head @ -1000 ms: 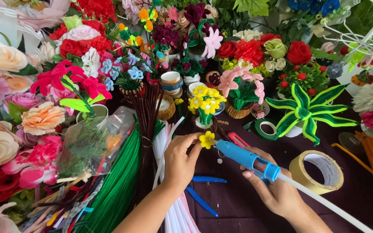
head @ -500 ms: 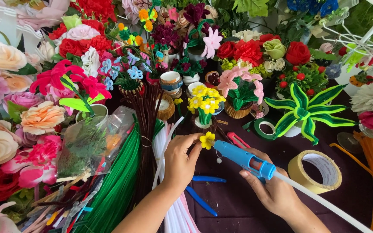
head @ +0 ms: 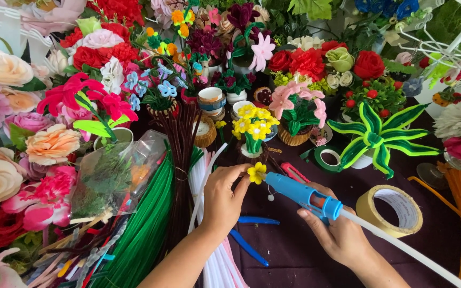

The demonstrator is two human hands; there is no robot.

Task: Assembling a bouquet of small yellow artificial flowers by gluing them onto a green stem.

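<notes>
You held the small yellow flower at the fingertips of your left hand, pinched shut on it just above the dark tabletop, in front of the little pot of yellow blooms. Your right hand was closed around the blue glue gun, its nozzle touching or all but touching the flower. The likely trouble lay there — the tip sat so near your fingertips that hot glue could have run onto them, or a heavy squeeze could have flooded the petals. The white cord trailing off to your right might have tugged the gun off line.

As for packaging: a crumpled clear plastic bag lay on the green stems to your left — no label could be made out. A beige tape roll lay flat at right, a green one behind the gun.
</notes>
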